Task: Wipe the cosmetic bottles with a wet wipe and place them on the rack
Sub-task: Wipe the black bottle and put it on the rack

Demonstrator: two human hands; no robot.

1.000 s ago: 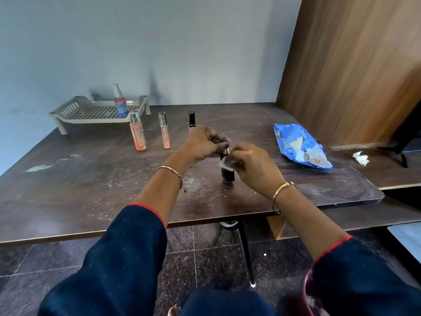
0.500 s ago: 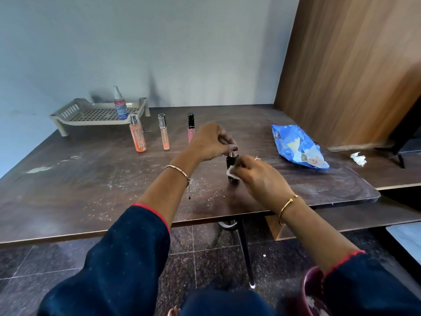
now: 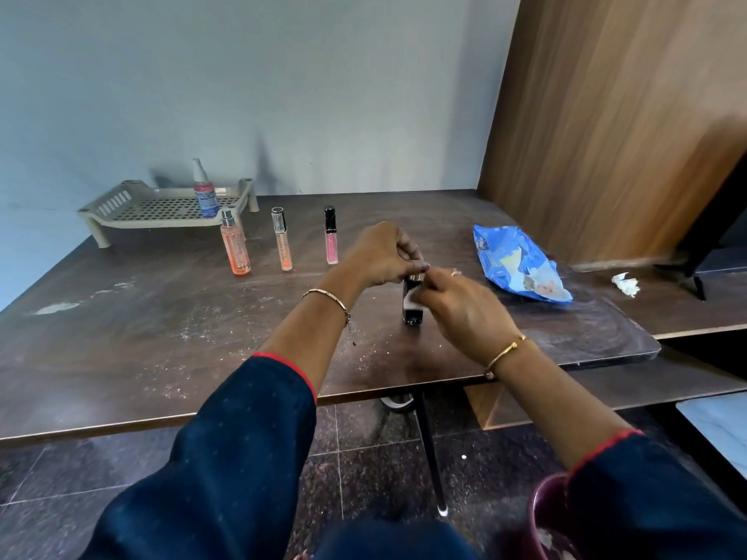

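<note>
Left hand (image 3: 382,256) pinches the dark bottle (image 3: 412,317) by its hidden top; right hand (image 3: 465,309) pinches a half-hidden wipe (image 3: 412,303).

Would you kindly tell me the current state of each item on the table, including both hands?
dark bottle, upright on table, capped
left hand, grips the dark bottle's cap
right hand, pinches wet wipe against dark bottle
rack, holds blue-labelled bottle, upright
orange bottle, upright, off rack
peach tube, upright, off rack
pink tube, upright, off rack
wipes packet, lying flat
</note>
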